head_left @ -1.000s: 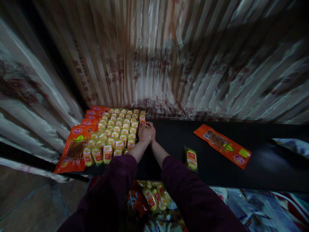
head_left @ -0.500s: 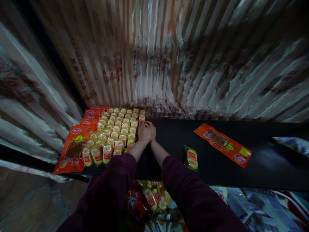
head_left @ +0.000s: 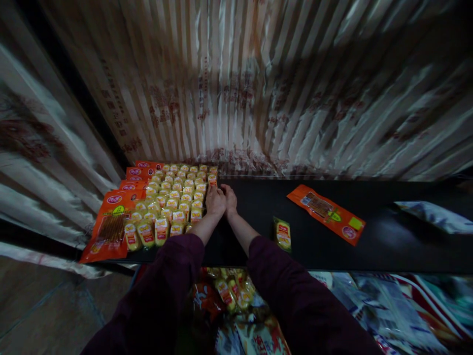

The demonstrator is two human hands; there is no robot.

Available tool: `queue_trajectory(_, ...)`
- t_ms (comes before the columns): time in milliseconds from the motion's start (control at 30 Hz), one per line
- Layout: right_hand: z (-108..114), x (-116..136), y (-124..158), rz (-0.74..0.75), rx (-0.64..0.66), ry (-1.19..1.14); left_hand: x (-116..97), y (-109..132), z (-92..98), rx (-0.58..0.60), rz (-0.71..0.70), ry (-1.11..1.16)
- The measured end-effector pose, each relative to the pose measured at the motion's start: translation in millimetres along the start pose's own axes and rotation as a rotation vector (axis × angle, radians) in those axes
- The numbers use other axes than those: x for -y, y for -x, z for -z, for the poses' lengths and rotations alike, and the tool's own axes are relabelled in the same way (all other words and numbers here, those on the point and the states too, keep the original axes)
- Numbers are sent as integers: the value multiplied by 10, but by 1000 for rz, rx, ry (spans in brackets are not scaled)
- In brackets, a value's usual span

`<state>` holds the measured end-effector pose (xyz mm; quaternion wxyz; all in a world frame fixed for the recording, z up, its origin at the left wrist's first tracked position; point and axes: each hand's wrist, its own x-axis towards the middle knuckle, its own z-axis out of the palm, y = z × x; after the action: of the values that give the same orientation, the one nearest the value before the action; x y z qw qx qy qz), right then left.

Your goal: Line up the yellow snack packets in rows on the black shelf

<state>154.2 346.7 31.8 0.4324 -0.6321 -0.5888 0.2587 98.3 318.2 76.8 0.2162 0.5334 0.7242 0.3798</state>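
Small yellow wrapped cakes [head_left: 173,203] with red and white labels stand in tight rows on the black shelf [head_left: 251,217]. My left hand [head_left: 215,201] is at the right edge of these rows, its fingers closed against a wrapped cake [head_left: 212,180] at the back; the hand hides part of it. Just to its right is my right hand [head_left: 230,198], fingers loosely bent and a narrow gap between the two hands. I see nothing held in the right hand. A single wrapped cake [head_left: 283,234] lies apart, right of my forearms.
Orange snack packets [head_left: 111,224] line the left end of the shelf. Another orange packet [head_left: 327,213] lies to the right, with a white-blue bag [head_left: 432,216] beyond. Below the front edge are more bagged goods [head_left: 391,305]. A pleated curtain [head_left: 236,98] hangs behind.
My hands have parted slightly, the right one moving a little away from the left. The whole view has shifted, so the shelf goods appear further left.
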Motion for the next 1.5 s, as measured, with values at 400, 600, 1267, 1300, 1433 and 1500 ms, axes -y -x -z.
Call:
queue_trajectory(400, 543, 223, 744, 83, 83, -104, -150, 768, 392, 157, -19, 129)
queue_trajectory(600, 849, 222, 1362, 164, 90, -49, -10, 1386, 549, 192, -73, 231)
queue_trajectory(1267, 1014, -535, 2989, 10, 429, 163, 1032, 2908, 459, 445, 277, 307)
queue_trajectory(1300, 1016, -603, 3009, 1, 450, 179, 1144, 2914, 428, 443, 337, 301)
queue_trajectory(1433, 1028, -832, 2974, -74, 432, 221, 1492, 2856, 356, 407, 504, 222)
queue_trajectory(1500, 1004, -912, 2917, -84, 421, 222, 1574, 2803, 331, 421, 567, 296)
